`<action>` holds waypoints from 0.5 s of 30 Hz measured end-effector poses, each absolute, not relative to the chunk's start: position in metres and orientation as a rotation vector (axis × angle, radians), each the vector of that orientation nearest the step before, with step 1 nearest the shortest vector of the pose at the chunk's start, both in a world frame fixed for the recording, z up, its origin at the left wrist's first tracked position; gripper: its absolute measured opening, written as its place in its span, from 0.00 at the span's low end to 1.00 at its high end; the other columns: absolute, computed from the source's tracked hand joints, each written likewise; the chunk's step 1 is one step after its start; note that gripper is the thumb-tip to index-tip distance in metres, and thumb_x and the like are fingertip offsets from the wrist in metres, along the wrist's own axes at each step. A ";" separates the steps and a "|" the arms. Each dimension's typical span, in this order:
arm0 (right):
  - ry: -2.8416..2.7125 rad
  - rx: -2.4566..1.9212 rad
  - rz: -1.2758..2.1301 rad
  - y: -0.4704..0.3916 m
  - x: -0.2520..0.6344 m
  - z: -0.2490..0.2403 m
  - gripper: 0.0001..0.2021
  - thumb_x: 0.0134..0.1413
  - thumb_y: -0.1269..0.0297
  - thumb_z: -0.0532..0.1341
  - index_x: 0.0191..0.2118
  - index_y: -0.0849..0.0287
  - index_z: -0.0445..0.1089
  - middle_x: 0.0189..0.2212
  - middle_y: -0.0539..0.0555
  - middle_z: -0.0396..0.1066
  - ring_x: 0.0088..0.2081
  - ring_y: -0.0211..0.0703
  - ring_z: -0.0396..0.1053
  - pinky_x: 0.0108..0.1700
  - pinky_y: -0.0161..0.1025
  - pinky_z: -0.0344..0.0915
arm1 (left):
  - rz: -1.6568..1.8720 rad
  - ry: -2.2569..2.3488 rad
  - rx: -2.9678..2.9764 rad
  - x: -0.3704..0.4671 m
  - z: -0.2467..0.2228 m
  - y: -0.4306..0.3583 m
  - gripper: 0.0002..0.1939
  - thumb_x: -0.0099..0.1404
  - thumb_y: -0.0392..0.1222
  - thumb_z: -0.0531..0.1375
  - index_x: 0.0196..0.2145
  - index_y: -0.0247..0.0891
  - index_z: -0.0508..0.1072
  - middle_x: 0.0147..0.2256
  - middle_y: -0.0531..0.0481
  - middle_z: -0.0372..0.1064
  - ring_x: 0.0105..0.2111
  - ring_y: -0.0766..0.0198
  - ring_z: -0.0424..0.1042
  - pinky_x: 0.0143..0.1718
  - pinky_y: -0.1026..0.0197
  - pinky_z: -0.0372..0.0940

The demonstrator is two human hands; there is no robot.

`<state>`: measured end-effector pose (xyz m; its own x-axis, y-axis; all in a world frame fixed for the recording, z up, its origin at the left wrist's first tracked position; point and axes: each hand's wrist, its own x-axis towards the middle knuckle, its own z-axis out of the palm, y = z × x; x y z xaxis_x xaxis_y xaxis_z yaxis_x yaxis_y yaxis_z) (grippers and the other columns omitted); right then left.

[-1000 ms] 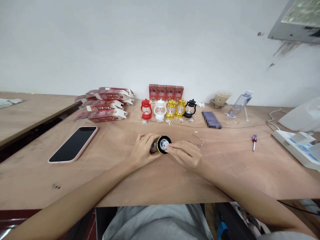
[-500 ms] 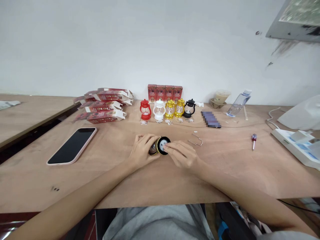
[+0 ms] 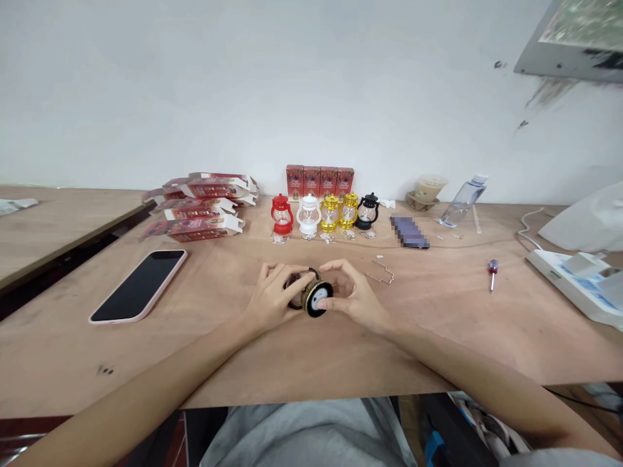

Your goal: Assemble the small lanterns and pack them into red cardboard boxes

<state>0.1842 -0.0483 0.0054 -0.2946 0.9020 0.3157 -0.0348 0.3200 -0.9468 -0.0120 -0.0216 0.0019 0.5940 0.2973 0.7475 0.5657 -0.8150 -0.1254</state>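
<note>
A small bronze-and-black lantern lies tilted between my hands, its round base with a whitish disc turned towards me. My left hand is closed around the lantern's upper part. The thumb of my right hand presses on the base while its fingers curve above it, so the lantern is gripped from that side too. Beyond my hands stand a red lantern, a white lantern, two gold lanterns and a black lantern in a row. A bent metal wire lies right of my right hand.
Red cartons are piled at the back left, and small red boxes stand by the wall. A phone lies left, another phone right. Farther right are a screwdriver, a bottle, a cup and a power strip.
The lantern has turned, its base now lower and facing more towards me. My right hand has shifted from fingertips on the base to thumb on it, with the fingers raised above.
</note>
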 end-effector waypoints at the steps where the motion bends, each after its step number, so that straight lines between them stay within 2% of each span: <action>1: -1.573 -0.779 1.248 -0.047 0.184 0.005 0.26 0.37 0.57 0.71 0.43 0.54 0.61 0.34 0.49 0.70 0.33 0.38 0.71 0.36 0.37 0.69 | -1.053 -0.685 -2.476 -0.012 0.002 -0.021 0.19 0.61 0.49 0.58 0.47 0.37 0.67 0.43 0.40 0.72 0.38 0.58 0.70 0.38 0.55 0.53; 4: -1.597 -0.709 1.263 -0.038 0.191 0.012 0.23 0.39 0.55 0.69 0.42 0.55 0.65 0.41 0.52 0.70 0.37 0.38 0.71 0.39 0.37 0.68 | -1.039 -0.760 -2.514 -0.011 0.003 -0.020 0.20 0.62 0.49 0.57 0.49 0.37 0.65 0.43 0.40 0.71 0.40 0.57 0.70 0.39 0.55 0.53; 7: -1.592 -0.805 1.035 -0.017 0.215 0.026 0.15 0.51 0.54 0.61 0.43 0.55 0.67 0.46 0.54 0.69 0.38 0.38 0.70 0.38 0.37 0.68 | -0.999 -0.845 -2.548 -0.013 0.005 -0.018 0.19 0.63 0.47 0.56 0.49 0.37 0.64 0.44 0.41 0.71 0.42 0.57 0.70 0.39 0.55 0.54; 11: -1.746 -1.223 0.409 0.017 0.266 0.033 0.07 0.54 0.65 0.57 0.36 0.58 0.70 0.38 0.54 0.73 0.38 0.40 0.69 0.41 0.39 0.66 | -0.975 -0.901 -2.564 -0.018 0.004 -0.014 0.21 0.61 0.47 0.58 0.50 0.38 0.62 0.45 0.42 0.71 0.43 0.55 0.70 0.41 0.53 0.56; 15: -2.024 -1.733 0.143 0.036 0.302 0.026 0.15 0.46 0.80 0.54 0.40 0.64 0.71 0.37 0.57 0.75 0.38 0.42 0.71 0.41 0.36 0.65 | -1.084 -1.040 -2.569 -0.015 0.000 -0.015 0.28 0.60 0.47 0.59 0.55 0.39 0.55 0.47 0.42 0.70 0.46 0.54 0.70 0.43 0.52 0.62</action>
